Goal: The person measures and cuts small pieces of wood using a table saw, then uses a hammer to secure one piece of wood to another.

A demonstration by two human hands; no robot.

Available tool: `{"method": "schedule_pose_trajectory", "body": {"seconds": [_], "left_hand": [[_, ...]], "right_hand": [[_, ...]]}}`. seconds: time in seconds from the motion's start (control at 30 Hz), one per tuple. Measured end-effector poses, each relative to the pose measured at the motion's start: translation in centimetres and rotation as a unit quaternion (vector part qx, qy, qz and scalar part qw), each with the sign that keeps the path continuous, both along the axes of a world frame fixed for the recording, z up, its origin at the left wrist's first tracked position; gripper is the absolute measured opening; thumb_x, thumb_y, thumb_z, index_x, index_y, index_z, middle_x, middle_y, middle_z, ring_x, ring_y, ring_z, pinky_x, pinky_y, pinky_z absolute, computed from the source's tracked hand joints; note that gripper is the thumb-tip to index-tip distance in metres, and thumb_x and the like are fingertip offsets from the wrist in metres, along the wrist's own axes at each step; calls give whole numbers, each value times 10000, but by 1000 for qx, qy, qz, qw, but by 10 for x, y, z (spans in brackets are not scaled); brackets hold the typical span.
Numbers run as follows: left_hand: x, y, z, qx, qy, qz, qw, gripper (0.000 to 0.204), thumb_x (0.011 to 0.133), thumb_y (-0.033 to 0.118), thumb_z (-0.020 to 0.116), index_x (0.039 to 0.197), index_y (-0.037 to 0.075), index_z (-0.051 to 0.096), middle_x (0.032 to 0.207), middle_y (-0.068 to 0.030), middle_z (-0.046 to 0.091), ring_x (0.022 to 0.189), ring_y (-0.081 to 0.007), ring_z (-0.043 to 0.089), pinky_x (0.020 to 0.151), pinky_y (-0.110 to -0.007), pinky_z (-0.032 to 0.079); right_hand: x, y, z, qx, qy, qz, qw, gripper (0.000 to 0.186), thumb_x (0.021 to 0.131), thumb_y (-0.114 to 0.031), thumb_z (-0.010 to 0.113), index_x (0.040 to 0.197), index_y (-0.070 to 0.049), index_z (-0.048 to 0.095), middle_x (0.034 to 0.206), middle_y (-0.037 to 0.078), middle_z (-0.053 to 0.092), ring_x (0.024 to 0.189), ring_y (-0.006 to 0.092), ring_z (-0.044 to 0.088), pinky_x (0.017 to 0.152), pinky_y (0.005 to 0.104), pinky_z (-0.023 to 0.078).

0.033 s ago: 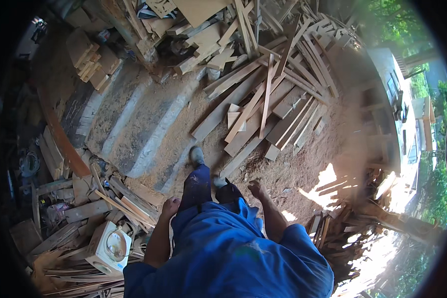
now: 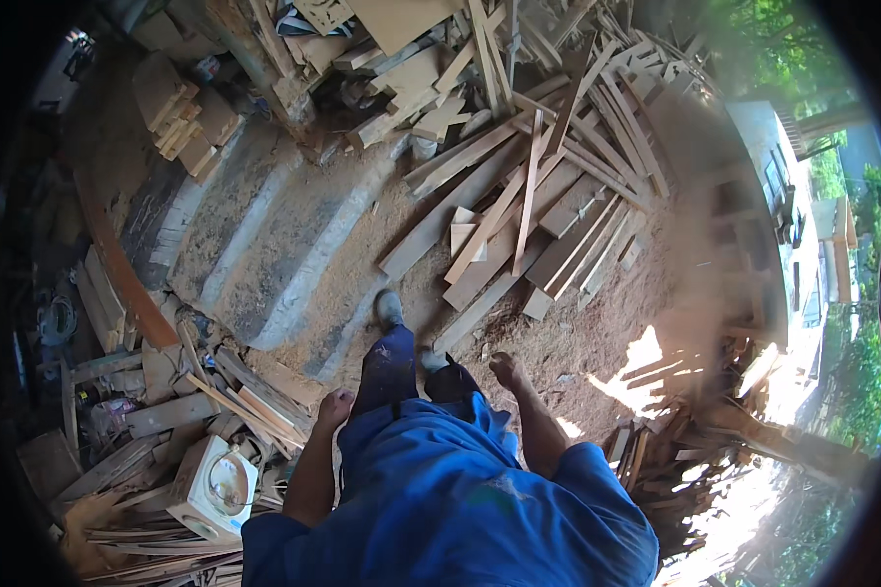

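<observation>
My left hand hangs beside my left thigh, its fingers curled in, and I see nothing held in it. On the other side, my right hand is held out over the dusty ground with its fingers curled into a loose fist, also without anything visible in it. Neither hand touches any wood. Beyond my right hand, a heap of wooden boards lies crisscrossed on the ground. Wood scraps lie to the left of my left hand.
Pale concrete strips cross the floor ahead and left. A white box-shaped thing with a round opening stands among scraps at lower left. Stacked wood blocks sit at far left. More scrap wood lies at lower right, partly sunlit.
</observation>
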State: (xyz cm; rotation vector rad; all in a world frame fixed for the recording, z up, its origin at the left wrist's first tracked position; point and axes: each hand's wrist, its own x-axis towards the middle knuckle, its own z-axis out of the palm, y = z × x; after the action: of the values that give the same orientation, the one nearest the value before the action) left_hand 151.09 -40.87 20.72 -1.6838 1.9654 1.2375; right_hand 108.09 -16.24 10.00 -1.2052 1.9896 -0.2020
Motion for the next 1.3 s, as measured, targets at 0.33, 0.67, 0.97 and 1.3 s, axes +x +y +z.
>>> {"method": "schedule_pose_trajectory", "body": {"seconds": [0.33,0.67,0.97,1.3], "left_hand": [[67,-42,-100,-121,128,113,978,401,954,391,612,978,-7,654,985,-279,695,978,-435,688,795,-490,525],[84,83,-26,-79,-43,-23,996,361,1004,351,512,1000,36,689,1008,-247,713,987,-418,692,841,-504,548],[-7,2,-72,94,-25,-60,993,466,974,399,594,1262,34,610,1189,-265,669,1043,-439,671,904,-510,547],[-159,-59,-180,7,-158,-287,945,593,875,416,727,1296,27,578,1314,-213,524,999,-414,652,819,-503,594]], "right_hand": [[-18,-127,66,-23,-81,-31,996,489,908,-436,668,1292,-134,665,1187,211,709,1089,345,692,921,444,549],[25,-147,32,61,-122,-42,990,451,893,-453,683,1242,-167,690,1147,214,720,1085,400,682,930,481,542],[19,-80,-101,128,-317,-396,852,471,906,-277,719,1302,-32,652,1060,173,725,787,231,742,686,365,599],[-31,-285,-282,-10,83,123,989,553,825,-319,741,1359,-259,610,1350,130,589,1368,330,468,1193,535,309]]}}
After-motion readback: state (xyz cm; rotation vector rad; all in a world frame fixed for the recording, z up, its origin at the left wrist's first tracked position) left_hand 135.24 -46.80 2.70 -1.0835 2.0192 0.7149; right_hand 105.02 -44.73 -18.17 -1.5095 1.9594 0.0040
